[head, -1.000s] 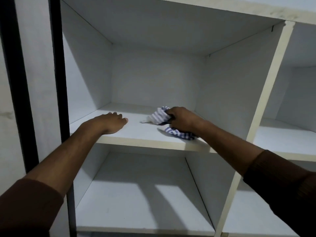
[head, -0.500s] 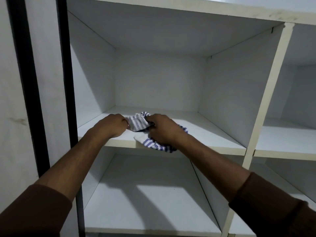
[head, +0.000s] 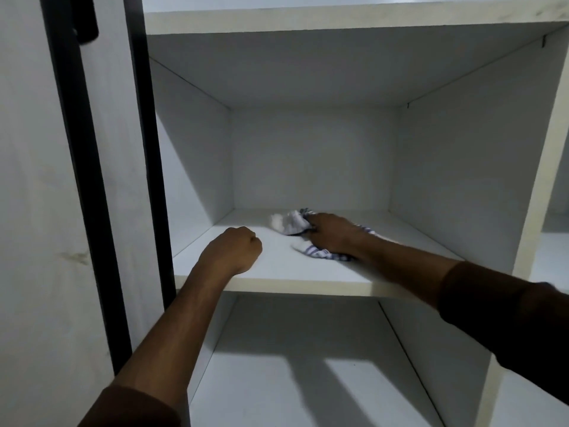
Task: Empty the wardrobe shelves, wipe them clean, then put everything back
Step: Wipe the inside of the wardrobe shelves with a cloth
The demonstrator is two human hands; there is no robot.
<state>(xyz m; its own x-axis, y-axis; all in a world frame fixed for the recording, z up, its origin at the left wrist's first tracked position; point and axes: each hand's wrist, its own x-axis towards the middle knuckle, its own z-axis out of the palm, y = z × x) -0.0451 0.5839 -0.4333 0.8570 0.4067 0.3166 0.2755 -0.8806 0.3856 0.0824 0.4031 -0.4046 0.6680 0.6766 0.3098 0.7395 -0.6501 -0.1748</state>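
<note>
Wardrobe shelves [head: 277,274] white, bare of belongings in every compartment seen; emptying judged done. Left hand [head: 232,252] rested as fist on middle shelf near front edge, fingers curled, holding nothing. Just right of it, striped cloth [head: 292,224] lay bunched on same shelf. Right hand [head: 331,234] pressed on cloth, fingers gripping it. Wiping judged in progress. Lower shelf [head: 308,380] possibly unwiped; cannot tell. Putting everything back not yet done.

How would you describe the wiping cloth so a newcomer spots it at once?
Start at the white wardrobe's middle shelf, the board both forearms reach over. The cloth lies bunched toward its back, gripped by the right hand. Its white-and-blue stripes are the only pattern among plain white panels.
</note>
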